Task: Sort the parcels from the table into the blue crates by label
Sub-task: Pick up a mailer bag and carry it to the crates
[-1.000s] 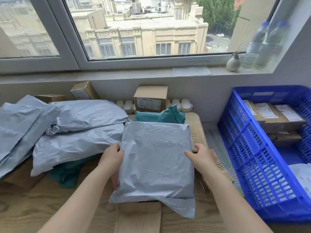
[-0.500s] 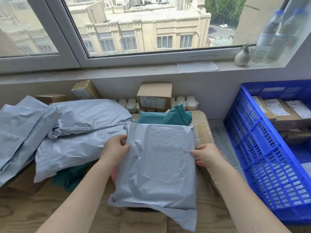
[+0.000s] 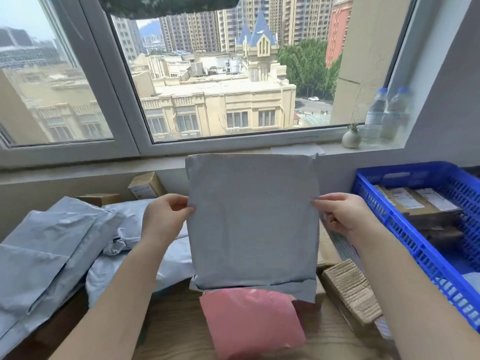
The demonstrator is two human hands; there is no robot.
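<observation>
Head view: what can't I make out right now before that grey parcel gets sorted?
- Grey parcel, held up by left hand and right hand: no label shows on the facing side.
- Blue crate: label text too small, right part cut off.
- Pink parcel: top hidden behind the grey parcel.

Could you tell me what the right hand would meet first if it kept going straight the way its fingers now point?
The right hand points leftward and already pinches the flat grey plastic mailer bag by its edge, so that comes first. Beyond it, probably the left hand; depth is unclear.
</observation>
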